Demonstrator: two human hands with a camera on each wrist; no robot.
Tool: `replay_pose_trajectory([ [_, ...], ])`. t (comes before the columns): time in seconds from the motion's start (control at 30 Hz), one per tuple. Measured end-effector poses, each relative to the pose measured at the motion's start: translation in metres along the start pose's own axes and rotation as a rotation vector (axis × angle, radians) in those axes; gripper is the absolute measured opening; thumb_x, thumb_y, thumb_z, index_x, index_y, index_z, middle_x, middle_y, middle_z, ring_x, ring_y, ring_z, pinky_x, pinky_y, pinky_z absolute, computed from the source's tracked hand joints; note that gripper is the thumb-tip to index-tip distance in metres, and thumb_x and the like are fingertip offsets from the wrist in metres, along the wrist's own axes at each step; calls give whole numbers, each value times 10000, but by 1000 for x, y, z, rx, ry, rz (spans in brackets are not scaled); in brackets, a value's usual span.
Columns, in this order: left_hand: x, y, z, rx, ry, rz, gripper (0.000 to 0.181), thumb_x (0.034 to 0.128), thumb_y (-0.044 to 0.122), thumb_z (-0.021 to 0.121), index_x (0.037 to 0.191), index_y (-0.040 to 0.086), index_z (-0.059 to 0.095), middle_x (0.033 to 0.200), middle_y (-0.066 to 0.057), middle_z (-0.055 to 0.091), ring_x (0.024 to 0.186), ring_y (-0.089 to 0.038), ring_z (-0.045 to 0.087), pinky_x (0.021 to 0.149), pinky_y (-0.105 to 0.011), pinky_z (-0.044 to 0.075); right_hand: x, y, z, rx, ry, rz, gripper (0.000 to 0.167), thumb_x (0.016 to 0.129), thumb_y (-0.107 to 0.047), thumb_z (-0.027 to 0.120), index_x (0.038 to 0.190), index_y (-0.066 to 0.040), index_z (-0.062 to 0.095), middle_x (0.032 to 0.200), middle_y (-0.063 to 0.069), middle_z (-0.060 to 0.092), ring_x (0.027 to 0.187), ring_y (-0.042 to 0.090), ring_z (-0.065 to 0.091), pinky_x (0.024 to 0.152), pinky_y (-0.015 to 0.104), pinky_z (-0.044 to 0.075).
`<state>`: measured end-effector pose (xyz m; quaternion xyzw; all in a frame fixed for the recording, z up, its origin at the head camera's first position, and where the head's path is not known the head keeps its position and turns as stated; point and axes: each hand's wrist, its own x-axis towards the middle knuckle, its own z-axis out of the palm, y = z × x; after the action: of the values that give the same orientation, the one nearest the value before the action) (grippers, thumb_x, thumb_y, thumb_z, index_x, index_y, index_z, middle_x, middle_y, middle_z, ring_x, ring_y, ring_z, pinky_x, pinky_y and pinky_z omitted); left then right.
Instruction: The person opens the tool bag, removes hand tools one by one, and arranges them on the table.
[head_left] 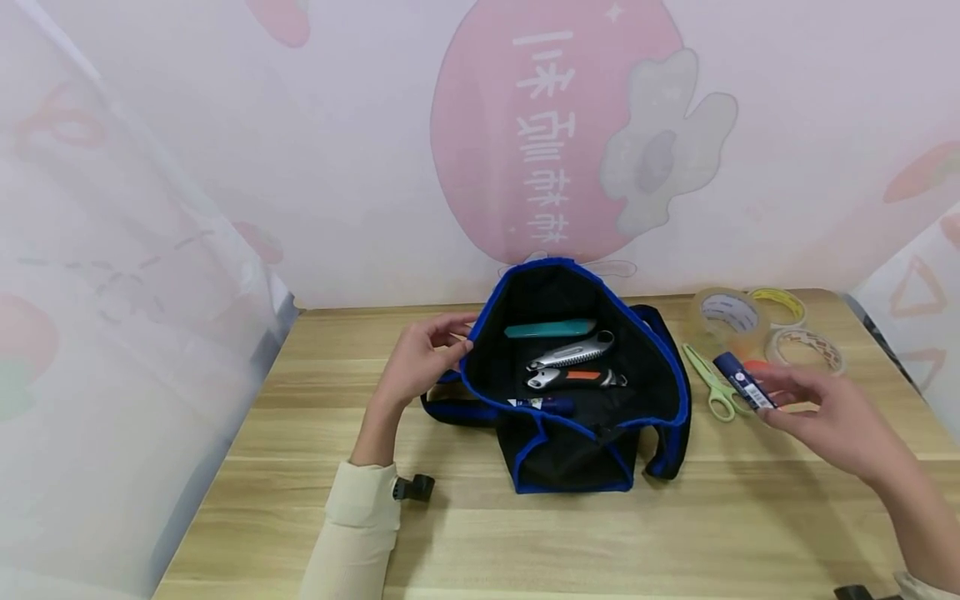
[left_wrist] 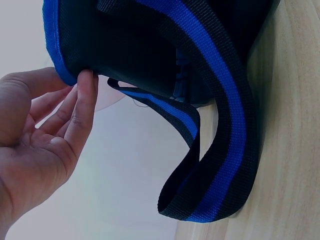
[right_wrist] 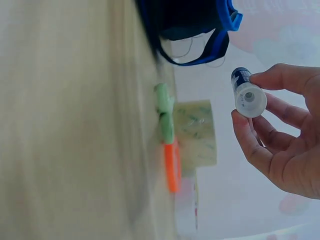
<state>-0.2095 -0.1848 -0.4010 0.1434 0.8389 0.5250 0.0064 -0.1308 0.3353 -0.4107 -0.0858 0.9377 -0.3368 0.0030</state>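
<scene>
A black tool bag [head_left: 573, 458] with blue edging stands on the table, its top gaping. My left hand [head_left: 426, 354] pinches the bag's left rim between thumb and fingers; the left wrist view shows this hand [left_wrist: 50, 120] at the blue edge. Inside lie a teal utility knife [head_left: 550, 329], a silver utility knife [head_left: 573, 352], a silver, black and orange tool [head_left: 577, 379] and a dark blue tube [head_left: 555, 406]. Right of the bag, my right hand [head_left: 832, 417] holds a dark blue glue stick [head_left: 742, 381] above the table, its white base [right_wrist: 251, 102] facing the right wrist camera.
Light green scissors [head_left: 716, 387] lie right of the bag, near an orange object [right_wrist: 172, 167]. Behind are a wide clear tape roll [head_left: 701, 321], a yellow-edged roll [head_left: 798, 308] and another roll [head_left: 836, 358]. The bag's strap [left_wrist: 232, 115] loops out on the left. A printed curtain [head_left: 360, 167] hangs behind.
</scene>
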Motion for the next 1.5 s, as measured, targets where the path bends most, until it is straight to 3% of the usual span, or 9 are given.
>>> replay_pose_trajectory([
  [0.27,-1,1,1,6,2,-4,395,1015,63,715,1404,134,712,1169,-139,763,928,-276,752,783,-602,649,-19,17,11,11,15,24,459,882,-39,847,1306,71,711,1187,259,765,854,-151,598,642,181,554],
  [0.4,-1,2,1,10,3,-1,396,1017,65,712,1406,137,711,1171,-139,761,926,-262,748,781,-598,651,-27,22,15,-31,-26,103,500,893,-122,861,1338,35,699,1162,215,780,848,-168,574,667,175,510],
  [0.53,-1,3,0,13,7,-1,395,1019,62,705,1406,144,713,1167,-140,762,927,-257,741,776,-585,654,-31,26,16,-64,-58,126,484,907,-162,854,1337,6,707,1103,163,797,840,-150,585,688,178,485],
  [1.1,-2,3,0,25,3,10,397,1018,68,713,1412,117,704,1176,-144,767,914,-252,741,777,-591,651,-32,36,20,-114,-129,142,479,902,-145,855,1318,36,699,1048,104,801,813,-85,619,686,187,502],
  [1.27,-2,3,1,27,6,15,396,1017,73,718,1409,128,709,1182,-135,770,909,-249,742,730,-476,667,-30,34,18,-140,-131,135,486,909,-189,858,1313,34,704,1020,71,805,812,-83,626,700,208,484],
  [1.4,-2,3,1,29,7,15,395,1017,80,718,1407,141,712,1191,-127,770,929,-250,741,691,-328,652,-26,31,16,-169,-122,128,505,926,-238,847,1328,29,699,1021,82,805,870,65,706,691,228,478],
  [1.5,-2,3,0,31,10,13,393,1016,84,717,1403,149,715,1194,-122,771,941,-250,742,700,-351,660,-22,27,15,-178,-98,111,513,936,-241,836,1333,48,688,1072,165,798,932,233,745,666,223,503],
])
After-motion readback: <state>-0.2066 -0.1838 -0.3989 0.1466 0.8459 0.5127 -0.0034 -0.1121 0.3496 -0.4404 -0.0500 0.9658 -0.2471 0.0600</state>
